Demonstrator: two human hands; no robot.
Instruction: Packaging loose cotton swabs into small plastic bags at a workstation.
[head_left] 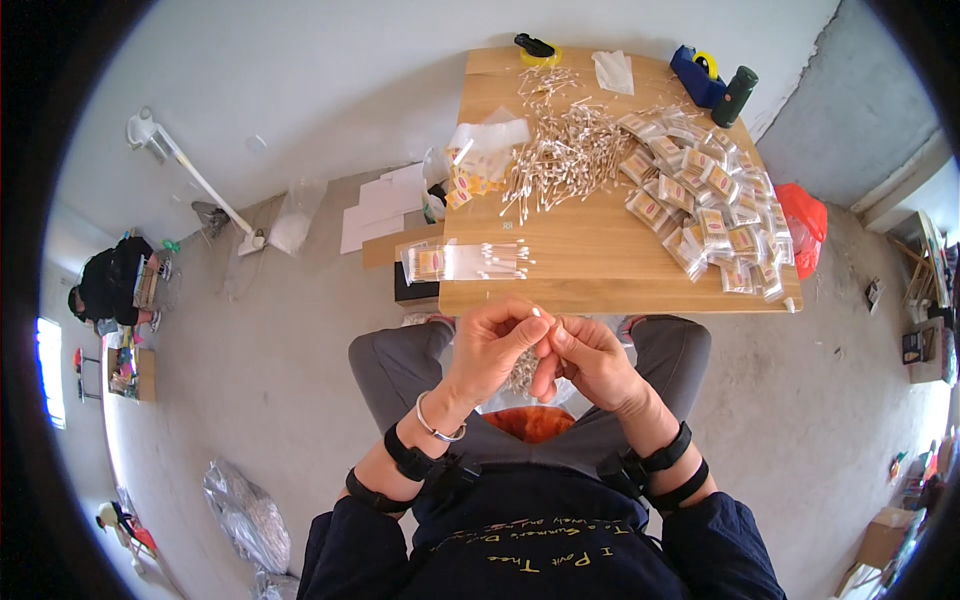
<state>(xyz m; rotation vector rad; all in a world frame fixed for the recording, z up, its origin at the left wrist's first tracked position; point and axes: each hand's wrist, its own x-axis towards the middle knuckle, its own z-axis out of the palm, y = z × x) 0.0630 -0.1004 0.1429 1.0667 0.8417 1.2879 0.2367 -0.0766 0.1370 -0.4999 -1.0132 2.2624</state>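
Bringing left hand (500, 345) and right hand (600, 362) together at the fingertips, just in front of the table's near edge. Pinching narrowly on the left, thumb close to forefinger, and showing a small white tip (536, 312) there, too small to identify for certain. Curling thumb and forefinger close on the right as well, hiding the space between and leaving no way of telling what, if anything, is being gripped.

Wearing a silver bracelet (438, 424) on the left wrist and black straps (667, 450) on both forearms. Sitting in grey trousers (678, 370), knees apart, facing a wooden table (590, 255).

Having a row of cotton swabs (505, 260) near the front left corner, beside labelled clear packets (425, 263) reaching past the left edge. Seeing farther back a big loose swab heap (570, 150), bordering flat labelled wrappers (478, 172) on its left and a pile of filled swab packets (710, 205) on its right.

Finding along the far edge a yellow tape roll (540, 55), a white sheet (613, 73), a blue tape dispenser (697, 78) and a dark green bottle (736, 97). Noticing beyond the right side a red plastic bag (803, 230), and white papers (383, 208) off to the left.
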